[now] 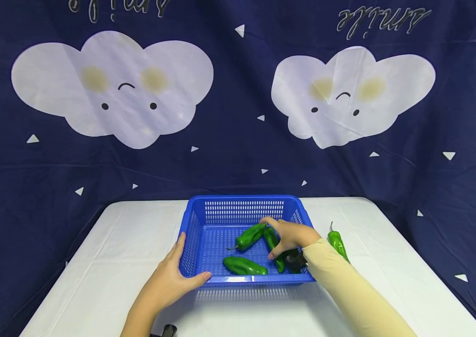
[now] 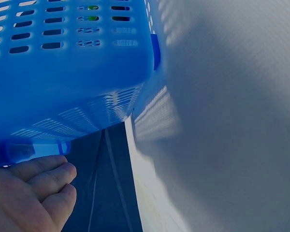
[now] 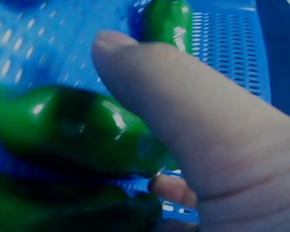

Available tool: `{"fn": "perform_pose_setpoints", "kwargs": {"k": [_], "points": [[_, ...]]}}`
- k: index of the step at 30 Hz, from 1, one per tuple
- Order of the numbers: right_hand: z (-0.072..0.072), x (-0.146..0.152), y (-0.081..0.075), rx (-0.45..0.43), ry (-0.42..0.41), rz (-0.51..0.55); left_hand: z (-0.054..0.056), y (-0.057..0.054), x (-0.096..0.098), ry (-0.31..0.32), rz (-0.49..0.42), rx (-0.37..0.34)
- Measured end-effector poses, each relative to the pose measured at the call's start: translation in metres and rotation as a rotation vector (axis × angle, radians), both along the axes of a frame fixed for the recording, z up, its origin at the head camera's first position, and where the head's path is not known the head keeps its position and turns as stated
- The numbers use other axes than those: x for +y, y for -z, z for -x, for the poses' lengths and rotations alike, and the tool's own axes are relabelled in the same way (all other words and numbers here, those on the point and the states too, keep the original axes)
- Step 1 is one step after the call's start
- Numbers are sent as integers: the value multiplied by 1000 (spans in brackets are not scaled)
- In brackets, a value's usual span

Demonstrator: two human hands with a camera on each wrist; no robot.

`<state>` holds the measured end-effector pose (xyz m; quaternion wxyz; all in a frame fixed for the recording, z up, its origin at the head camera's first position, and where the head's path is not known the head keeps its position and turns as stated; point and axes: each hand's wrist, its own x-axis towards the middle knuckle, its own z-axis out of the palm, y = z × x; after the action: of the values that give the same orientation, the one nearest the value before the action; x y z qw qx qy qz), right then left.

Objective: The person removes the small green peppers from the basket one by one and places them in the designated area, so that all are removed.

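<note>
A blue plastic basket (image 1: 242, 198) stands on the table with several green peppers inside. My left hand (image 1: 166, 281) is at its front left corner, thumb against the front rim and fingers along the left side. In the left wrist view the fingers (image 2: 53, 181) lie beside the rim. My right hand (image 1: 290, 234) reaches into the basket, thumb and fingers spread over a long green pepper (image 1: 271, 239). The right wrist view shows the thumb (image 3: 150, 72) above a glossy pepper (image 3: 72, 130). Nearby lie another pepper (image 1: 250, 236) and one by the front wall (image 1: 245, 266).
A further green pepper (image 1: 338, 243) lies on the white tabletop (image 1: 137, 234), right of the basket and partly behind the right sleeve (image 1: 347, 285). Behind the table hangs a dark blue curtain (image 1: 238, 117) with cloud prints. A black object (image 1: 169, 330) shows near the left wrist.
</note>
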<state>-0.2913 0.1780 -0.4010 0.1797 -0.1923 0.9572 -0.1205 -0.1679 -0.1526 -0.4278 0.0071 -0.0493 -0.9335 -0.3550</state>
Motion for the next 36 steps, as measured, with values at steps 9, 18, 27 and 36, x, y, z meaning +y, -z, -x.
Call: {"fn": "perform_pose_setpoints", "kwargs": {"k": [9, 18, 27, 36], "points": [[0, -3, 5, 15, 38, -77, 0, 0, 0, -3, 3, 1], [3, -6, 8, 15, 7, -78, 1, 0, -1, 2, 4, -5], [3, -11, 9, 30, 0, -65, 1, -1, -1, 0, 10, -16], [7, -11, 15, 30, 63, -53, 2, 2, -1, 2, 1, 1]]}}
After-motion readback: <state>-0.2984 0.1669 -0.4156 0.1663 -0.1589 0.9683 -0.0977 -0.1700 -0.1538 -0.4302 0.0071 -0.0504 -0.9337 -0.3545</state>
